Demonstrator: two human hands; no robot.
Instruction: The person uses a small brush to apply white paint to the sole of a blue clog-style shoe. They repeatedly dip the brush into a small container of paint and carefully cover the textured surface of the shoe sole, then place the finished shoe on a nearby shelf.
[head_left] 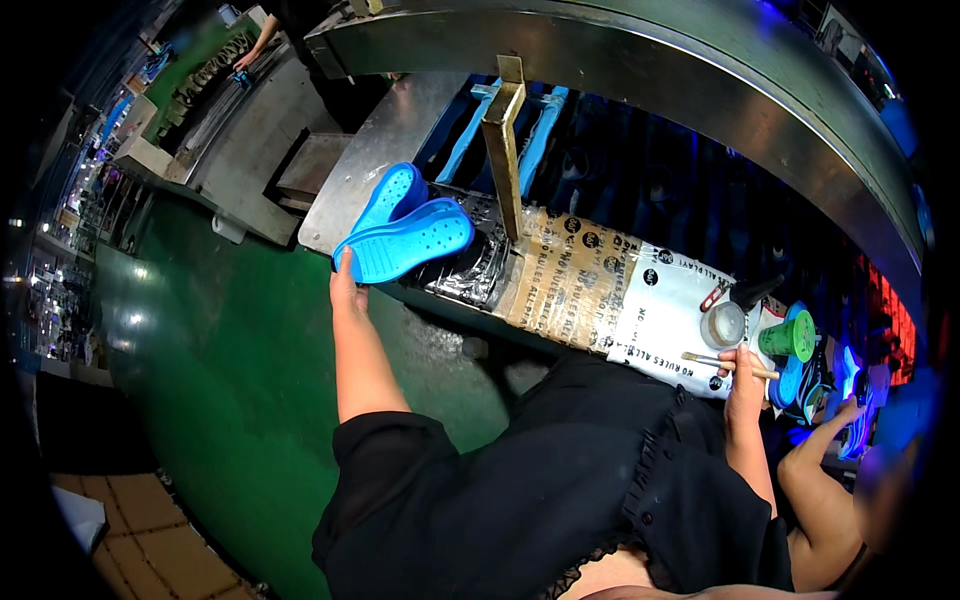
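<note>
the left hand (346, 290) is stretched far out to the left end of the workbench (420, 110), and its fingers are closed on the near end of the lower of 2 blue shoe soles (412, 240). those 2 soles lie overlapped on the bench's near edge, partly on the steel plate and partly on the crinkled silver wrapping (470, 265) beside it. their long axes run from the hand up and to the right, so the hand holds the end nearest the person and the far ends point away toward the bench's back.

the right hand (745, 375) sits at the opposite, right end of the bench, well apart from the soles. it is closed around a thin brush with a pale wooden handle (728, 364), which lies roughly level, its bristle end pointing left over the white printed sheet (665, 310). just beyond the brush stand a small round clear jar (722, 324) and a green cup (790, 338), both near the bench's right corner, the cup just right of the jar.

so the soles belong to the left hand alone; the right hand is the nearer one to the jar and cup. between the 2 hands lies brown taped wrapping (565, 275), with an upright brass-coloured bar (503, 140) rising behind it. another person's arm (262, 40) shows far off at the top left, at a separate table.
</note>
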